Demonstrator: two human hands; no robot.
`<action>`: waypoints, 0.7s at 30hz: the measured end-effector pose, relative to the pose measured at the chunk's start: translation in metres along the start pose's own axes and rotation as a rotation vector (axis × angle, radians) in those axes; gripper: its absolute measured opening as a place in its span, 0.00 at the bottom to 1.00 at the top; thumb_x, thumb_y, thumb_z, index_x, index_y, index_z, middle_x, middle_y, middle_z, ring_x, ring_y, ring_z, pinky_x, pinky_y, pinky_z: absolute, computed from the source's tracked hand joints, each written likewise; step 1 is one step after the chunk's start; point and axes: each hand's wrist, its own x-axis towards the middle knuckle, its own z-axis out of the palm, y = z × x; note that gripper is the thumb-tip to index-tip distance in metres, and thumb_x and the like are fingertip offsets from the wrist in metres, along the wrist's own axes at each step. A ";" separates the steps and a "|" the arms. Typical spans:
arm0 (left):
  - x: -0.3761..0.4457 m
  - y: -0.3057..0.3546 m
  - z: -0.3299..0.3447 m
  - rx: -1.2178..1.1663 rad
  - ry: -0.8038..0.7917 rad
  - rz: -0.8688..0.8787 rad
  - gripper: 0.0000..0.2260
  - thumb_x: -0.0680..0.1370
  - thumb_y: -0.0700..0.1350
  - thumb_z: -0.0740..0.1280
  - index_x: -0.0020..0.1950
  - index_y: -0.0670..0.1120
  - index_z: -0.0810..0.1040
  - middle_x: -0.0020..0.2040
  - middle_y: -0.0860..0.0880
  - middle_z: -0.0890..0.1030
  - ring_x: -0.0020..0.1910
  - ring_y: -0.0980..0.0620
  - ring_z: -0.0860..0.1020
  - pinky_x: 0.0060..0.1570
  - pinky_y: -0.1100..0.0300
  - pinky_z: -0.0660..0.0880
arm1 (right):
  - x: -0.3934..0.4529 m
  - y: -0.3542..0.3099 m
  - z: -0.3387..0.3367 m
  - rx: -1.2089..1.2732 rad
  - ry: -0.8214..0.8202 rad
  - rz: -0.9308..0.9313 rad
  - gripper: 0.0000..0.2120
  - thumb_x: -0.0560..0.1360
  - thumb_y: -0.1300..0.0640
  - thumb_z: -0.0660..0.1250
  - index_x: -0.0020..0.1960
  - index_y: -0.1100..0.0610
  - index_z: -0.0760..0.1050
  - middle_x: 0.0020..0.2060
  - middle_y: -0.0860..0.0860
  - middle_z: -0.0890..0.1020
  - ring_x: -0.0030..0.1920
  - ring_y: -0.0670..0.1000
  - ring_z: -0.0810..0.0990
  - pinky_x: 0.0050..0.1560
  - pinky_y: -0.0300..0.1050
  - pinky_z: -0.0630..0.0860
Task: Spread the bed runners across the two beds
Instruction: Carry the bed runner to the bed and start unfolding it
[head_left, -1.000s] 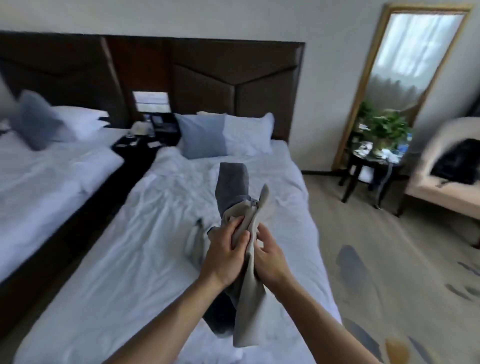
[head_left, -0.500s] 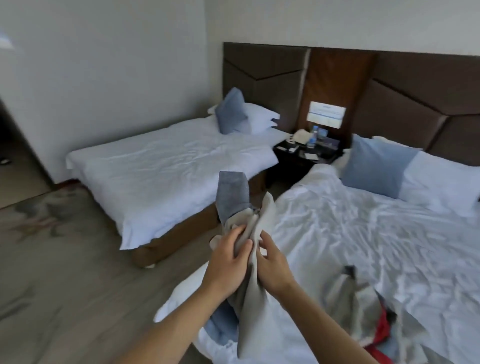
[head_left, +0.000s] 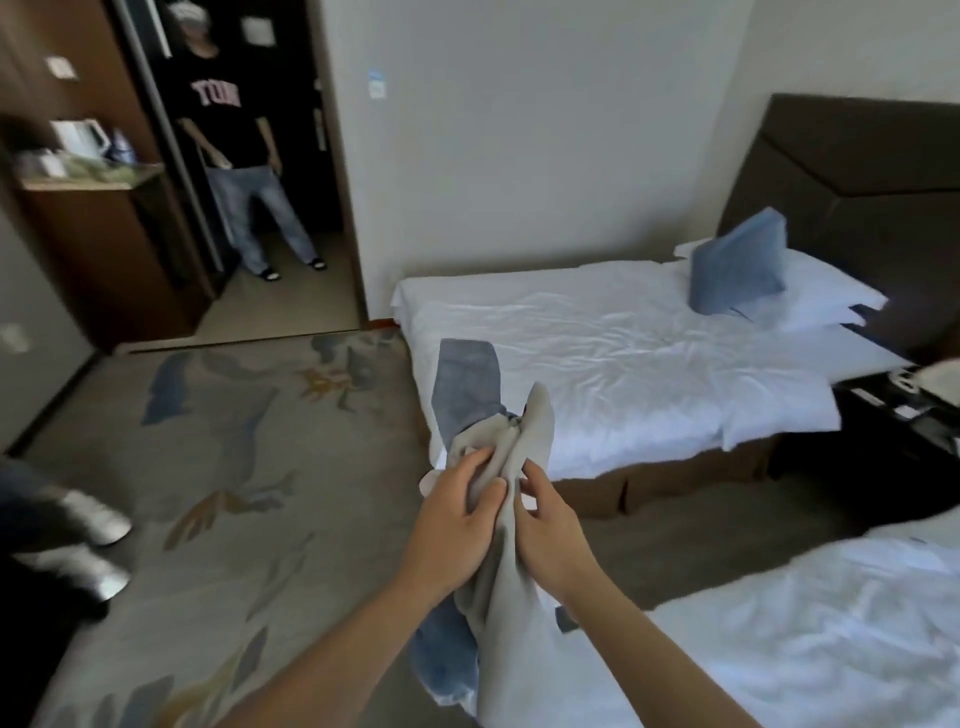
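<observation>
Grey-and-blue fabric bed runner (head_left: 498, 561), bunched and upright, held in mid-air near the foot corner of the far bed (head_left: 613, 374). Left hand (head_left: 452, 525): fingers curled round the runner's grey folds. Right hand (head_left: 550, 530): pinching the same fabric just beside it. Far bed: white sheets, blue cushion (head_left: 737, 270) against white pillows. Near bed (head_left: 831, 623): white, on the viewer's side of the far bed. Patterned carpet (head_left: 234, 467) beyond the far bed's foot.

The far bed (head_left: 597, 353) carries a rumpled white sheet; at its head, by the dark headboard (head_left: 852, 171), a blue cushion (head_left: 737, 270) leans on white pillows (head_left: 821, 296). A patterned carpet (head_left: 234, 467) lies before its foot.
</observation>
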 end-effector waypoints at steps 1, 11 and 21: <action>0.015 -0.010 -0.010 0.004 0.021 -0.012 0.15 0.81 0.55 0.61 0.68 0.63 0.70 0.54 0.69 0.74 0.54 0.77 0.72 0.46 0.83 0.67 | 0.019 -0.005 0.011 0.011 -0.023 -0.017 0.17 0.83 0.45 0.57 0.71 0.45 0.65 0.61 0.44 0.78 0.59 0.47 0.80 0.64 0.51 0.75; 0.198 -0.097 -0.109 -0.001 0.080 -0.070 0.14 0.81 0.54 0.61 0.66 0.68 0.69 0.56 0.69 0.75 0.54 0.74 0.74 0.46 0.81 0.68 | 0.221 -0.058 0.117 0.078 -0.069 -0.034 0.13 0.82 0.48 0.61 0.66 0.42 0.68 0.56 0.43 0.80 0.55 0.45 0.81 0.61 0.50 0.78; 0.395 -0.168 -0.174 0.049 0.006 -0.142 0.16 0.83 0.52 0.59 0.69 0.67 0.67 0.58 0.72 0.71 0.56 0.79 0.69 0.46 0.82 0.67 | 0.428 -0.091 0.184 0.075 -0.067 0.059 0.18 0.82 0.48 0.61 0.70 0.45 0.67 0.60 0.44 0.80 0.57 0.48 0.80 0.62 0.52 0.76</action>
